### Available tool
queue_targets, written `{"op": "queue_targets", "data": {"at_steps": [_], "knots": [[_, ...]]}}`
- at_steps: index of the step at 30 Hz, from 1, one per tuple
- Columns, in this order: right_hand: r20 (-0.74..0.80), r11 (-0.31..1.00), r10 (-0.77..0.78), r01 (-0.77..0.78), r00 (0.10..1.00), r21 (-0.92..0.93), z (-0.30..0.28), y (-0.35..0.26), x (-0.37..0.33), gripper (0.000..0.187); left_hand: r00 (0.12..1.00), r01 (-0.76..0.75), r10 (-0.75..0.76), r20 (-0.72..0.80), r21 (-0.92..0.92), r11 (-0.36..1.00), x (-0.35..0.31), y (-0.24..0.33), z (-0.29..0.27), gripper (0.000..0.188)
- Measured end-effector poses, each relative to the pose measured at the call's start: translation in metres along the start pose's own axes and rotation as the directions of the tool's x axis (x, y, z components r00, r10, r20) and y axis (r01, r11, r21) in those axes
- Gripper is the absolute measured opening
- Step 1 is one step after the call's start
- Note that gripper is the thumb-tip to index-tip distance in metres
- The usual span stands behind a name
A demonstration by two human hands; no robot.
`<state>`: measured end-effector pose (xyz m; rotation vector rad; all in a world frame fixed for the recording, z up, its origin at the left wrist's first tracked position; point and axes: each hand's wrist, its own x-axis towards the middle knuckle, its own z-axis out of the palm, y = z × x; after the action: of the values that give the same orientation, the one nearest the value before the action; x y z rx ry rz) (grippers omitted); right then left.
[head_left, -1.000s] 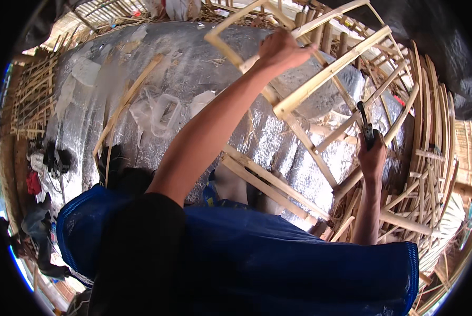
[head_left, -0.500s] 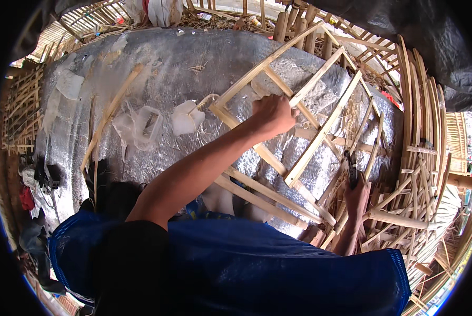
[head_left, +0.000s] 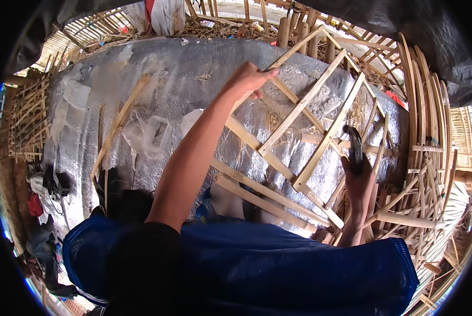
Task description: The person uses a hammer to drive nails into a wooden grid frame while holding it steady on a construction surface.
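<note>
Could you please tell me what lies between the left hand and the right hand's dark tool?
The head view shows the wooden frame's slats, with silvery sheeting visible through the gaps.

We count one left hand (head_left: 249,80), one right hand (head_left: 360,176), one dark tool (head_left: 356,148), one wooden frame (head_left: 303,101), one clear plastic tub (head_left: 167,138), one silver sheet (head_left: 157,63); piled sticks (head_left: 410,220), too many to count.
</note>
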<state>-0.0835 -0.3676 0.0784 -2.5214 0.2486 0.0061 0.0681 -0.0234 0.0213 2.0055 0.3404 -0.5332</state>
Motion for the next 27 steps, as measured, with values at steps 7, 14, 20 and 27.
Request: {"op": "queue_targets", "data": {"at_steps": [7, 14, 20, 27], "knots": [[0.075, 0.977, -0.210, 0.206, 0.975, 0.055, 0.011, -0.071, 0.015, 0.041, 0.999, -0.018, 0.025, 0.024, -0.263, 0.965, 0.003, -0.012, 0.004, 0.054], [0.126, 0.902, -0.396, 0.411, 0.909, -0.130, 0.029, -0.072, 0.055, 0.049, 0.999, -0.032, 0.031, -0.010, -0.094, 0.995, 0.013, -0.005, 0.006, 0.060], [0.157, 0.805, -0.527, 0.550, 0.835, -0.222, 0.047, -0.045, 0.072, 0.048, 0.993, -0.079, 0.080, -0.083, 0.024, 0.997, 0.016, 0.000, 0.017, 0.058], [0.036, 0.785, -0.611, 0.611, 0.791, -0.103, 0.058, -0.052, 0.052, 0.052, 0.979, -0.168, 0.170, -0.108, 0.035, 0.985, 0.016, -0.009, 0.013, 0.066]]}}
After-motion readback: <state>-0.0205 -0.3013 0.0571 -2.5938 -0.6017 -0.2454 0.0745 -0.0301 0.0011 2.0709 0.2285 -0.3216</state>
